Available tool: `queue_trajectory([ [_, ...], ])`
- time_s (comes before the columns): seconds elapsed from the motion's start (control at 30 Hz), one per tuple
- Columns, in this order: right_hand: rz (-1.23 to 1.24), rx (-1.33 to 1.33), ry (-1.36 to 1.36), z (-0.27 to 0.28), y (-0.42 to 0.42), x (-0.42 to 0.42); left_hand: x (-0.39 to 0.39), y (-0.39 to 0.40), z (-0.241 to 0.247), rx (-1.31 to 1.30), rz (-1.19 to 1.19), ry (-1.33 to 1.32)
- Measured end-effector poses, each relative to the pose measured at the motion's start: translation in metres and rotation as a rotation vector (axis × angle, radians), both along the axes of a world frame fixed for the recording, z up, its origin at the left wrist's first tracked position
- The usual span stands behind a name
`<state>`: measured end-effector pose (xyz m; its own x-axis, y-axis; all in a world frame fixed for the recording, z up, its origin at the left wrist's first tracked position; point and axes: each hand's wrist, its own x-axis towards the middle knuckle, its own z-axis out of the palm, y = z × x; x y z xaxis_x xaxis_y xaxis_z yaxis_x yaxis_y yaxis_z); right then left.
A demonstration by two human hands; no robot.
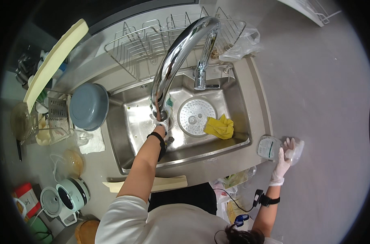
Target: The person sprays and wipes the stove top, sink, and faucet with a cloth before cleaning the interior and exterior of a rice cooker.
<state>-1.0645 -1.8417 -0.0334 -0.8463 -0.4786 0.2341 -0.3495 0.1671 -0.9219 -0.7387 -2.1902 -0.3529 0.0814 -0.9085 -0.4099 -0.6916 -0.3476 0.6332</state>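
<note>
My left hand point(163, 124) wears a white glove and reaches down into the stainless steel sink point(136, 152). The faucet's spout point(172, 58) hides most of its fingers, so what they hold cannot be made out. A bit of green and white material point(169, 102) shows just beyond the spout. Beyond the counter's right edge, my gloved right hand point(284, 157) has its fingers around a clear plastic container point(297, 152). Touching or close beside it is a clear plastic piece with a printed label point(267, 148). Whether the two pieces are joined is unclear.
A round perforated disc point(192, 114) and a yellow cloth point(220, 126) lie in the sink. A wire dish rack point(142, 39) stands behind it. To the left are a grey-blue basin point(89, 106) and a mint-green appliance point(72, 195). A cream splash guard point(169, 184) runs along the front edge.
</note>
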Motion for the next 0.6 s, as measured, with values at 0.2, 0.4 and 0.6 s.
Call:
queue_trajectory([
  [0.2, -0.517, 0.151, -0.094, -0.045, 0.037, 0.066, 0.01, -0.035, -0.023, -0.178, -0.048, -0.379],
  [0.4, 0.249, 0.211, -0.578, -0.043, -0.074, 0.141, -0.033, -0.001, 0.038, -0.291, -0.082, 0.424],
  [0.6, 0.444, 0.592, -0.697, -0.169, -0.197, 0.082, -0.079, 0.047, 0.044, -0.113, -0.175, -0.066],
])
